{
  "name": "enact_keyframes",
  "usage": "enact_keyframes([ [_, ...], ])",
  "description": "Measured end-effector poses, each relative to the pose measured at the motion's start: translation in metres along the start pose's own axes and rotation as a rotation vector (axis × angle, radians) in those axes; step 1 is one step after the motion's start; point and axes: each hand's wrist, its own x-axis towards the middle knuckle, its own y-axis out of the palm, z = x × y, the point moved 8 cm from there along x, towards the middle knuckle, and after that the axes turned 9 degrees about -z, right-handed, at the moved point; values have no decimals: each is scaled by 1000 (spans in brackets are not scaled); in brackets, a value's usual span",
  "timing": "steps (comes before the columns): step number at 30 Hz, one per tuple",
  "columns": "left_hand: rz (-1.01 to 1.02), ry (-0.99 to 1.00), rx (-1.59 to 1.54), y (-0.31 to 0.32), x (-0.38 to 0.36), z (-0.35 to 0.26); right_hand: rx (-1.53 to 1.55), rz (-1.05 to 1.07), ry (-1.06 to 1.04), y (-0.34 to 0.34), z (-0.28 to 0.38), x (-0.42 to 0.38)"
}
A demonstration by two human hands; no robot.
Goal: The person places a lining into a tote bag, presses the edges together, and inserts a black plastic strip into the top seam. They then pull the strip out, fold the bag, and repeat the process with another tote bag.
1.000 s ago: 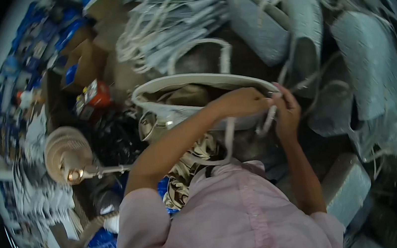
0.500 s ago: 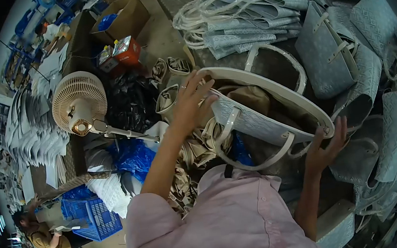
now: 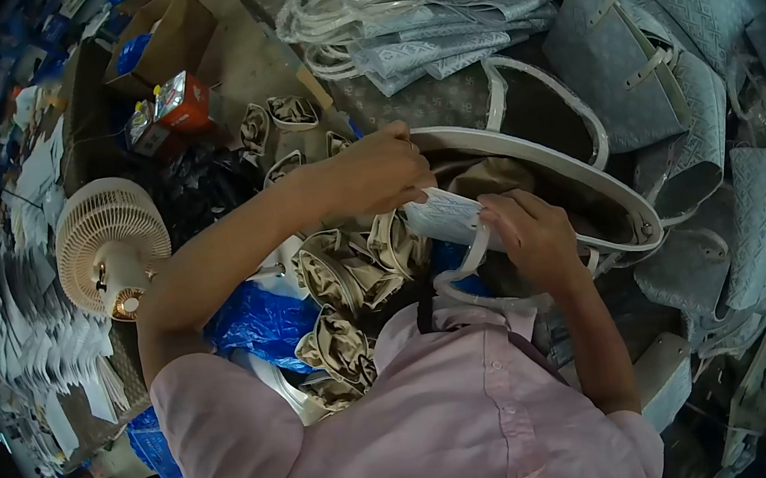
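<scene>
Behind the left hand, the bag partly disappears.

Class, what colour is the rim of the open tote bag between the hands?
The rim is off-white; it shows best in the head view.

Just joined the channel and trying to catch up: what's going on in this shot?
A person in a pink shirt has both hands on an open, patterned handbag. The left hand grips its left end by the rim; the right hand holds the near side by a handle base. The far handle stands up behind the opening. Folded patterned pieces are stacked beyond, and a fan stands to the left.
</scene>
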Motion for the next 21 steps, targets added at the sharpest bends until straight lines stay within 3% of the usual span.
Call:
enact_keyframes([
  [2, -179, 111, -101, -6, -7, -1, 14, -39, -87, 1, 2, 3],
  [6, -207, 247, -229, -6, -10, -4, 54, 5, -141, 5, 0, 0],
  [8, -324, 374, -290, -19, -13, -4, -6, 38, -146, 8, 2, 0],
  [12, -341, 431, -207, -18, -12, 1, -60, 1, -105, 6, 3, 0],
  [15, -222, 426, 24, -5, -10, -23, -110, -22, -144, 10, 8, -4],
  [17, -389, 257, 209, -4, -4, -38, -103, 29, -104, 11, 13, 3],
  [18, -396, 243, 225, 2, -3, -35, -99, 25, -125, 10, 14, 3],
  [20, -686, 304, 152, -4, -13, -34, -156, -9, -149, 2, 10, -10],
  [21, -676, 304, 152, -2, -16, -30, -198, -16, -129, -5, 5, -18],
])
